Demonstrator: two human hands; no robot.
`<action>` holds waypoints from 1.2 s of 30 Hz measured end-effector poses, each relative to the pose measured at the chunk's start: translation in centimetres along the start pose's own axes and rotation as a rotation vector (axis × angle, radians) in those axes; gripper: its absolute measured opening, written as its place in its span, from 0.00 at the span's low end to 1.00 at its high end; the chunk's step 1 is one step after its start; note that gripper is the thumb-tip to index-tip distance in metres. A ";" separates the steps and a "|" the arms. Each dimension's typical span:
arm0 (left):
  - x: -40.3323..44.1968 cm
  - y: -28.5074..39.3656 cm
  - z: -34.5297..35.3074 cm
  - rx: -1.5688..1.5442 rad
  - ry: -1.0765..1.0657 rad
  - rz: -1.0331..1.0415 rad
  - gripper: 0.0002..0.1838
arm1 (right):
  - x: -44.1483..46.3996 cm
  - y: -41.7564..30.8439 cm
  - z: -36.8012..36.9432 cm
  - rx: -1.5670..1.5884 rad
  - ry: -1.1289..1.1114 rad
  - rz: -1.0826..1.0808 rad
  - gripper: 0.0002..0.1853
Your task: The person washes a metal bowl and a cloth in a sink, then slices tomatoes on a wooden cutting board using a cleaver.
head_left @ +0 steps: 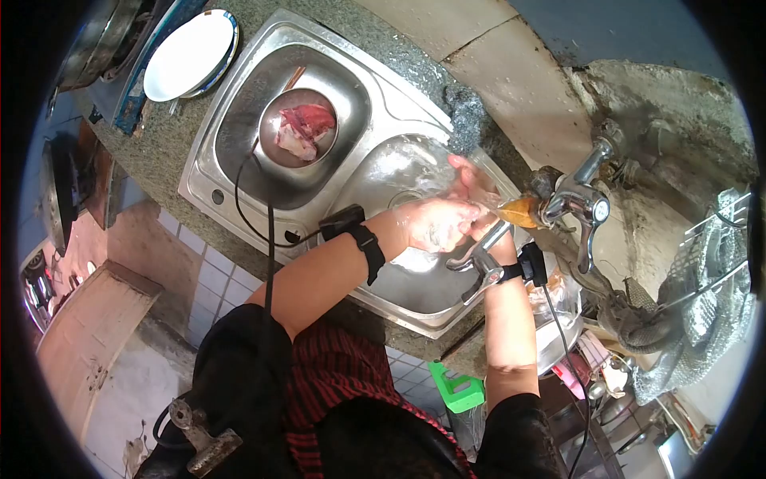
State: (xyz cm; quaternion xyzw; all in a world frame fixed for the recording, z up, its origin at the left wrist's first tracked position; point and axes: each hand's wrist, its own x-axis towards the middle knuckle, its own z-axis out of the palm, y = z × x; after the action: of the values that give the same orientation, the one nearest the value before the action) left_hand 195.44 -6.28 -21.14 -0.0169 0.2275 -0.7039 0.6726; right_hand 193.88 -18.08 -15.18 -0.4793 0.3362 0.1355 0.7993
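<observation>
Both hands are together over the right basin (pixel 391 172) of a steel sink, under the tap. My left hand (pixel 439 225) is wet and presses against my right hand; its fingers are blurred by water and hard to make out. My right hand (pixel 472 188) has its fingers apart and pointing toward the back of the basin, with nothing seen in it. Close beside my right hand is the tap's orange-brown spout end (pixel 520 212), with water around both hands. A metal lever (pixel 481 259) overlaps the right wrist area. Black straps sit on both wrists.
Red and pale meat (pixel 303 130) lies in a metal bowl (pixel 270 128) in the left basin. White bowls (pixel 188 57) stand on the speckled counter at upper left. A chrome tap (pixel 581 195) juts from the right. Black cables cross the sink edge; a green object (pixel 463 391) is below.
</observation>
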 end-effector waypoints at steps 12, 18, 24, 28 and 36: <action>4.2 -1.2 -2.9 1.131 0.761 0.587 0.16 | 6.6 5.4 -3.8 -0.573 0.242 -0.122 0.12; 0.7 0.1 -0.7 0.804 0.582 0.460 0.18 | 3.7 2.1 -3.2 -0.268 0.192 -0.093 0.16; -0.9 0.2 1.4 -0.260 -0.069 -0.045 0.20 | 2.4 0.6 -3.2 0.289 -0.526 0.143 0.38; -0.4 -0.1 0.5 -0.310 -0.216 -0.107 0.19 | 0.8 -0.3 -0.7 0.516 -0.226 0.255 0.33; 0.5 -0.3 1.5 0.389 0.344 -0.023 0.07 | 3.4 1.2 -2.3 0.030 0.071 0.191 0.24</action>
State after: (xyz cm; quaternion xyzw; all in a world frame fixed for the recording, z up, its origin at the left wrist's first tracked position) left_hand 195.63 -7.25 -19.85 0.2300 0.1988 -0.7347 0.6065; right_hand 194.81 -19.84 -18.95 -0.4376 0.4103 0.1892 0.7774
